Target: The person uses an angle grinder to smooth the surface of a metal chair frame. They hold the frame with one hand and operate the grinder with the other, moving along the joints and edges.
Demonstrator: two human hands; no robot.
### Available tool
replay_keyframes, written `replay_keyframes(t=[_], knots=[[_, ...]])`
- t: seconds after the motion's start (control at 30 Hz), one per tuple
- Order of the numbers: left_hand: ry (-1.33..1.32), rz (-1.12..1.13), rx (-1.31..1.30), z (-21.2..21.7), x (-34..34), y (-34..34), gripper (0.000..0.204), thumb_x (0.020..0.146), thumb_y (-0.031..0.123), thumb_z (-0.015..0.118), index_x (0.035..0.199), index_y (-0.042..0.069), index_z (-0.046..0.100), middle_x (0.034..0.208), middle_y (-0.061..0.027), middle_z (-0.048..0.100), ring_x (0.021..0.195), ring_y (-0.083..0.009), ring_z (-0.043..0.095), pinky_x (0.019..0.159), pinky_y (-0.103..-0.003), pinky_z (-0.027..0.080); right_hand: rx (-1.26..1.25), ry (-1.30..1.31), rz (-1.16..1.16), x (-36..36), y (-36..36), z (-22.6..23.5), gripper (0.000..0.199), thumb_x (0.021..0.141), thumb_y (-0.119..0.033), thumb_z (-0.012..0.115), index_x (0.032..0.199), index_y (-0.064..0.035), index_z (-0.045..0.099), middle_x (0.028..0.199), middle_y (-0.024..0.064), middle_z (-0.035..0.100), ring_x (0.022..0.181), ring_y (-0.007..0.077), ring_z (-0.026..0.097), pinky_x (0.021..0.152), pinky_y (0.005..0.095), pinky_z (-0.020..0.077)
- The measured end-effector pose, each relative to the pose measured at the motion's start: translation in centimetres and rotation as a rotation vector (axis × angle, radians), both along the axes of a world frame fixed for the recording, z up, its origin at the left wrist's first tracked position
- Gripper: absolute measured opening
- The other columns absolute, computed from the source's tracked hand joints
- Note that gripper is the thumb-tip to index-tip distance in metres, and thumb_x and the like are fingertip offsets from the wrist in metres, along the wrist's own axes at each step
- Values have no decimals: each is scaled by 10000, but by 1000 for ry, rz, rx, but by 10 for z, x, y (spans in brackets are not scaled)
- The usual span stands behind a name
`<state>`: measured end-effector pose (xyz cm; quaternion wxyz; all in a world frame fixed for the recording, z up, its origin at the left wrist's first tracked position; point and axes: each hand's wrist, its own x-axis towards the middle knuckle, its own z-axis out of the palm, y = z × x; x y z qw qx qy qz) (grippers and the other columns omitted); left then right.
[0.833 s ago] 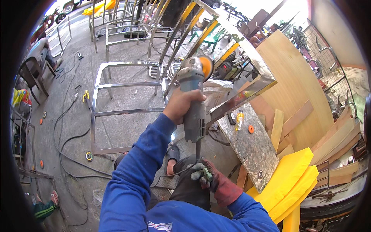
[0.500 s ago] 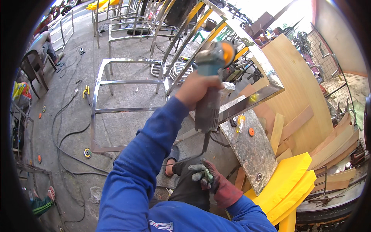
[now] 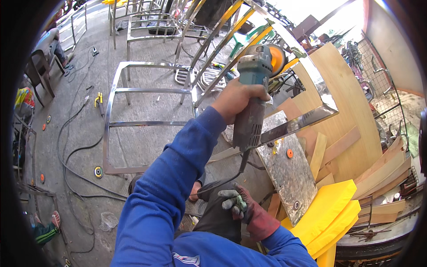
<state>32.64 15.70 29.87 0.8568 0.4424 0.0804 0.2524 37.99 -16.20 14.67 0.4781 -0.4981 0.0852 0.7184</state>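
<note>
My bare left hand (image 3: 238, 99) is wrapped round the body of an angle grinder (image 3: 250, 120), which stands nearly upright with its cord hanging down. The grinder's teal head carries an orange disc (image 3: 278, 60), close over the tall back of a shiny metal chair frame (image 3: 302, 122); whether they touch I cannot tell. Yellow strips line some of the frame's bars. My right hand (image 3: 238, 204), in a red and grey glove, rests by my knee with its fingers curled. A greenish patch shows among those fingers, but I cannot make out whether it is a held thing.
A worn board (image 3: 291, 178) with an orange disc (image 3: 290, 153) lies right of my legs, beside yellow foam-like slabs (image 3: 331, 213). Plywood (image 3: 351, 111) and wood offcuts are farther right. Cables (image 3: 66, 164) and a yellow-handled clamp (image 3: 98, 100) lie on the floor at left, near a seated person.
My left hand has moved the grinder slightly right, and its disc now shows more face-on. The chair frame's right corner appears farther right. My gloved right hand stays almost still.
</note>
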Motion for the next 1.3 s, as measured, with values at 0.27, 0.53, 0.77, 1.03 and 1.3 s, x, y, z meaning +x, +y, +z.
replay_keyframes(t=[0.27, 0.53, 0.77, 1.03, 1.3], knots=[[73, 7, -281, -57, -18, -11, 208, 797, 104, 735, 946, -13, 649, 791, -93, 663, 618, -203, 667, 576, -352, 566, 41, 144, -18, -2, 4, 4, 556, 1101, -468, 396, 1261, -6, 661, 828, 189, 763, 428, 186, 645, 332, 236, 481], [11, 63, 37, -26, -7, -5, 233, 760, 117, 752, 953, 17, 668, 827, -67, 660, 683, -177, 653, 641, -334, 539, 48, 110, -15, 4, 0, -3, 617, 1103, -515, 354, 1320, -11, 637, 907, 231, 765, 519, 236, 706, 347, 267, 491], [55, 84, -70, -73, -5, -13, 266, 763, 127, 746, 998, 52, 645, 836, -44, 650, 710, -167, 641, 689, -330, 531, 130, 238, -33, 14, -16, -19, 645, 1105, -525, 326, 1364, -10, 613, 949, 257, 760, 577, 275, 735, 368, 313, 520], [257, 90, -353, -192, -50, -44, 249, 766, 135, 752, 963, 67, 614, 807, -40, 627, 646, -165, 613, 616, -355, 526, 75, 226, -44, 15, -13, -26, 721, 1058, -599, 370, 1335, 14, 628, 898, 281, 748, 479, 283, 685, 321, 354, 498], [636, 226, -69, -252, -68, -37, 361, 707, 81, 779, 1032, -13, 651, 885, -94, 692, 738, -201, 692, 697, -372, 584, 17, 121, -72, 6, -4, -8, 664, 1080, -532, 413, 1313, 54, 621, 869, 275, 747, 470, 260, 686, 337, 317, 539]])
